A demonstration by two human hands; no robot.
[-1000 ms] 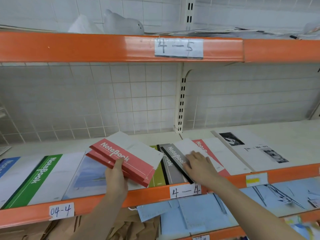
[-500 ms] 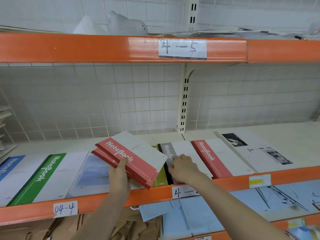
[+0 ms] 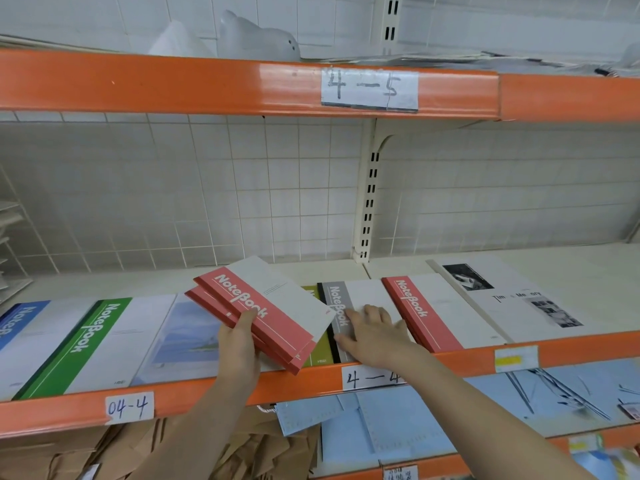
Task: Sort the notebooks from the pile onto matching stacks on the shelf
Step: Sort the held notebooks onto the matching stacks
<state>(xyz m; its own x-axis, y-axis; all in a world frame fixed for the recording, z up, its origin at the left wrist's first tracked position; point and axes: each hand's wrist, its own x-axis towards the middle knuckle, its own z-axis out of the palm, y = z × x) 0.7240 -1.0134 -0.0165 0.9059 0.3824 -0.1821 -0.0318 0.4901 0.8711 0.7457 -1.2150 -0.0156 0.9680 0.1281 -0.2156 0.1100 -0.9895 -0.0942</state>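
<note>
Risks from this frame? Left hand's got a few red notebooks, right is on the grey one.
1. The left hand grips the red notebooks near one corner only; they are fanned and tilted, so one might slip out.
2. The right hand lies flat on the grey notebook, whose near end reaches the shelf edge; a push outward could tip it off.
3. The held stack covers the olive notebook, which may get missorted.

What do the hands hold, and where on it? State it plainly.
The left hand grips the red notebooks at their near spine-side edge, thumb on the top cover. The right hand holds nothing; it lies flat on the grey notebook.
</note>
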